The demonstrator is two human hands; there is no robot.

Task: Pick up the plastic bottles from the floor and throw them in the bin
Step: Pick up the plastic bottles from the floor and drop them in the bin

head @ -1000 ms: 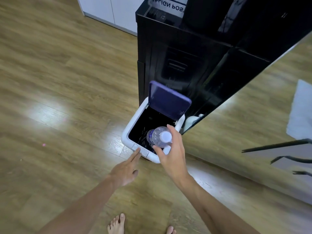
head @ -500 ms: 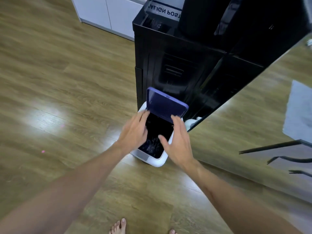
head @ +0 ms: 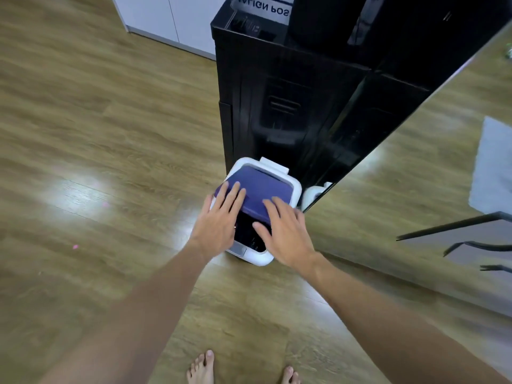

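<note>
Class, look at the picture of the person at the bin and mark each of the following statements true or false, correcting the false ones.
1. Both hands rest flat on the purple lid. True.
2. The right hand grips a plastic bottle. False: it holds nothing; its fingers lie straight on the lid.
3. The bin is fully closed. False: a dark gap still shows between the left hand and the right hand.
4. The bin stands against a black cabinet. True.
5. The person wears shoes. False: the feet are bare.

I see the white bin (head: 259, 257) on the wood floor against the black cabinet, its purple lid (head: 259, 187) tilted, nearly closed.
</note>
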